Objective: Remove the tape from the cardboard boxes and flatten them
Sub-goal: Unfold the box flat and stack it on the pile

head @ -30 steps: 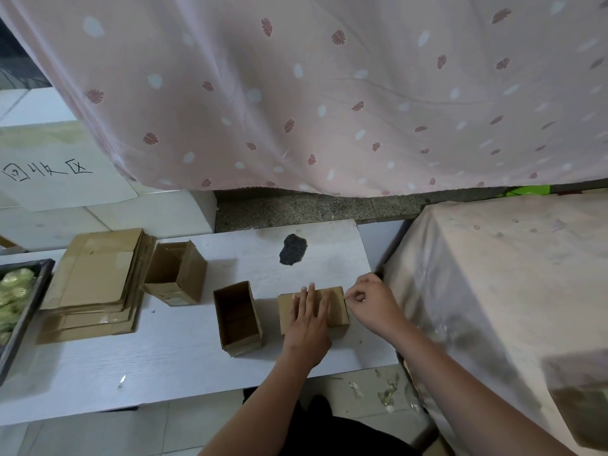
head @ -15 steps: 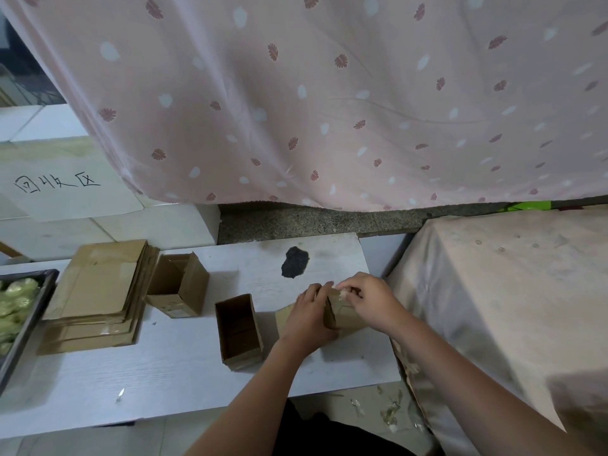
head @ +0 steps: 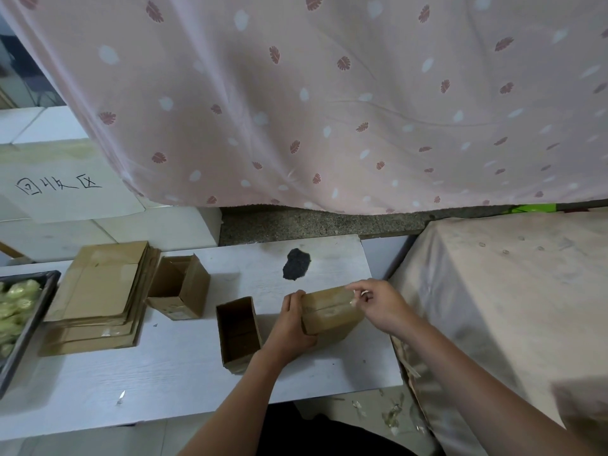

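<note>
A small taped cardboard box (head: 329,311) stands tilted on the white table (head: 164,373). My left hand (head: 292,324) grips its left end, fingers curled over the top edge. My right hand (head: 378,302) is at the box's upper right corner and pinches a strip of clear tape (head: 353,299) peeling off it. Two open empty boxes stand to the left: one (head: 238,332) right beside my left hand, another (head: 181,286) farther back. A stack of flattened boxes (head: 98,297) lies at the table's left.
A dark tray (head: 29,324) holding pale green items sits at the far left edge. A cloth-covered block (head: 510,307) rises right of the table. A patterned pink curtain (head: 329,93) hangs behind. Tape scraps (head: 391,416) litter the floor. A dark stain (head: 296,268) marks the table.
The box lay flat under my left palm; now my left hand grips it tilted up, and my right hand has drawn tape away from its right corner.
</note>
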`<state>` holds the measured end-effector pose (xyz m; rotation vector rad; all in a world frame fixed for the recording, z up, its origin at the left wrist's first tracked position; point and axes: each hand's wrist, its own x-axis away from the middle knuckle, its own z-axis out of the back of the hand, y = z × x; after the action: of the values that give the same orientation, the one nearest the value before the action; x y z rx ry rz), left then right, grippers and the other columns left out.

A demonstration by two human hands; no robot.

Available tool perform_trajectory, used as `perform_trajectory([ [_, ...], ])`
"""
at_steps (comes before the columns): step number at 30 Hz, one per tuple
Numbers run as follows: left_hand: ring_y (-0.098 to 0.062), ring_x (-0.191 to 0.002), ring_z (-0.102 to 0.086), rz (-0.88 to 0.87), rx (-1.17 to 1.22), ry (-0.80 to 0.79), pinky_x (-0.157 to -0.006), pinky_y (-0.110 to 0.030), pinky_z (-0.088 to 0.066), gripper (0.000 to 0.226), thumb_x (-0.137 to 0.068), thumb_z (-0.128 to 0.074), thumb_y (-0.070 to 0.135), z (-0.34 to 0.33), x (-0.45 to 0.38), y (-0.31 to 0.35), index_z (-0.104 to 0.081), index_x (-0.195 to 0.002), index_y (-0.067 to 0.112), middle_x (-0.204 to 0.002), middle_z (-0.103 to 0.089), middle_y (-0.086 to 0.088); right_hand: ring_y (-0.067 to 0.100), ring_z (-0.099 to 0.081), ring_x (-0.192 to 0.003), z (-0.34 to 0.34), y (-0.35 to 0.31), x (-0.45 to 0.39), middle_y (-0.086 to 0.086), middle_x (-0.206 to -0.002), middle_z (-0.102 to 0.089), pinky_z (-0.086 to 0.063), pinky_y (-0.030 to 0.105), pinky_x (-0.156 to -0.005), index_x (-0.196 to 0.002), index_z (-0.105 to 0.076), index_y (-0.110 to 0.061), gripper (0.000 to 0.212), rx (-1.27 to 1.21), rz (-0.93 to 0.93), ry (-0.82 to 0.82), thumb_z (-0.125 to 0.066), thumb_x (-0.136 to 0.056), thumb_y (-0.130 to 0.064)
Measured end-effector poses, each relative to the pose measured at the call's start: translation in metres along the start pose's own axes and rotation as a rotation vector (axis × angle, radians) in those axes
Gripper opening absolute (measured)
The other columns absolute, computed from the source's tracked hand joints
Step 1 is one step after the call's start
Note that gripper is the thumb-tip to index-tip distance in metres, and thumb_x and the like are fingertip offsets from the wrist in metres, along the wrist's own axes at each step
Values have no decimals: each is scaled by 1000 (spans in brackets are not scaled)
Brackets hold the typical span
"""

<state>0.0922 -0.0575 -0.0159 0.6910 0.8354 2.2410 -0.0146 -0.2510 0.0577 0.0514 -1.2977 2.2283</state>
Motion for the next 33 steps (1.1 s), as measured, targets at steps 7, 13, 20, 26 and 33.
perform_trajectory([
  [7,-32,-154,-1,39,-345,-110,-123,-45,-17,99,-93,-65,37,-1,4,-3,3,-160,15,-166,19,-7,6,-60,-96,-25,-2,-2,-11,-103,-69,-49,24,-82,-83,-79,-30,26,-5,-134,-88,-59,-96,-18],
  [13,-24,-151,25,-32,-558,-101,-122,-37,14,83,-104,-23,58,-24,2,5,18,-157,8,-163,28,-9,9,-65,-100,-37,-8,-3,-6,-99,-73,-53,28,-92,-86,-81,-23,14,-168,-209,-140,-71,-88,-14],
  [20,-28,-147,32,-30,-656,-64,-124,-39,15,79,-97,2,56,-41,7,1,26,-153,4,-159,35,-11,14,-71,-92,-43,-6,1,3,-88,-76,-57,25,-86,-86,-77,-13,9,-250,-206,-205,-81,-79,-9],
  [26,-29,-148,30,-4,-655,-42,-123,-40,16,77,-105,-9,53,-46,4,4,23,-153,2,-159,33,-15,6,-65,-79,-49,-4,-4,-7,-78,-70,-49,19,-72,-72,-69,-23,17,95,-76,-118,-82,-77,-13],
  [33,-29,-148,29,-10,-633,-24,-124,-39,15,75,-104,-5,52,-47,3,4,24,-152,2,-160,31,-16,12,-69,-78,-44,-2,-5,-3,-97,-67,-58,22,-77,-109,-75,-22,29,-4,-93,-108,-58,-95,-2],
])
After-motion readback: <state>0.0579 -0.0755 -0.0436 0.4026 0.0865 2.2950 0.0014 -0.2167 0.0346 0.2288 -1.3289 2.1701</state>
